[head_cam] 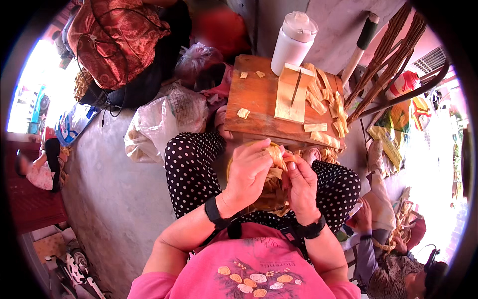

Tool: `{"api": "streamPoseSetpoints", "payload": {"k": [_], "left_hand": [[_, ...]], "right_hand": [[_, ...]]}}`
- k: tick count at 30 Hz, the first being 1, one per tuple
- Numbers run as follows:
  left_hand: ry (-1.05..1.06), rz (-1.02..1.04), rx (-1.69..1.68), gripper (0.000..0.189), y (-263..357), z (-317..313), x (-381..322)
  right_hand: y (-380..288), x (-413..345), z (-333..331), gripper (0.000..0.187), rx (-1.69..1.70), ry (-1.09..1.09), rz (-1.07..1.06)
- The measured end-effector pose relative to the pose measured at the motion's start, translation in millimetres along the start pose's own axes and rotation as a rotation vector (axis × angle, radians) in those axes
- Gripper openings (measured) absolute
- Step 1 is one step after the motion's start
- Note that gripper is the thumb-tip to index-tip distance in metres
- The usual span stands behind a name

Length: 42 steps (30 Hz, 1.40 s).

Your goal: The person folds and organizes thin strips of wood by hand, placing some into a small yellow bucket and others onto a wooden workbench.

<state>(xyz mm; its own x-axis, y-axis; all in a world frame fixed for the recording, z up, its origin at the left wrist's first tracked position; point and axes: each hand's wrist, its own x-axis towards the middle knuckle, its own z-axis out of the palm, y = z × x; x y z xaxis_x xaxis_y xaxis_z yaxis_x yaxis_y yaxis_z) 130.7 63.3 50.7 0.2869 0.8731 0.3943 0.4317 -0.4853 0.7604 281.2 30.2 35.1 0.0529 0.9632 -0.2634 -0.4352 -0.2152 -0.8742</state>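
Note:
Over my lap, my left hand (249, 172) and my right hand (301, 183) meet with fingertips close together. Both pinch a folded pale yellow strip (276, 156), which looks like plant fibre or bamboo sheath. Its lower folds are partly covered by my fingers. Under the hands, between my knees, is a yellow round container (229, 164) with more yellow strips (270, 188) inside. Just beyond stands a low wooden table (250, 93). On it rests a wooden block fixture (289, 101) with a dark thin slot or blade, and cut strips (316, 101) lie beside it.
A white lidded jar (293, 43) stands at the table's back. A clear plastic bag (168, 119) sits left of my knee. Bundled brown sticks (384, 63) and a tool handle (360, 48) lean at right. Another person (392, 269) handles strips at lower right; more people sit at left.

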Motion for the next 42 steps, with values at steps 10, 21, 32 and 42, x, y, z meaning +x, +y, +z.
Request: {"api": "streamPoseSetpoints", "payload": {"k": [10,21,32,42], "left_hand": [[-0.232,-0.06,-0.121,0.023,-5,10,-5],[-0.409,-0.736,-0.764,0.016,-17,22,-2],[-0.024,-0.417,-0.962,0.024,-28,11,6],[-0.735,-0.056,-0.259,0.033,-3,-19,59]], "right_hand": [[-16,15,-34,0.01,-0.65,-0.214,-0.022],[3,6,-42,0.016,-0.582,-0.187,-0.093],[-42,12,-54,0.013,-0.634,-0.249,-0.042],[-59,9,-34,0.009,-0.824,-0.264,-0.381]]}}
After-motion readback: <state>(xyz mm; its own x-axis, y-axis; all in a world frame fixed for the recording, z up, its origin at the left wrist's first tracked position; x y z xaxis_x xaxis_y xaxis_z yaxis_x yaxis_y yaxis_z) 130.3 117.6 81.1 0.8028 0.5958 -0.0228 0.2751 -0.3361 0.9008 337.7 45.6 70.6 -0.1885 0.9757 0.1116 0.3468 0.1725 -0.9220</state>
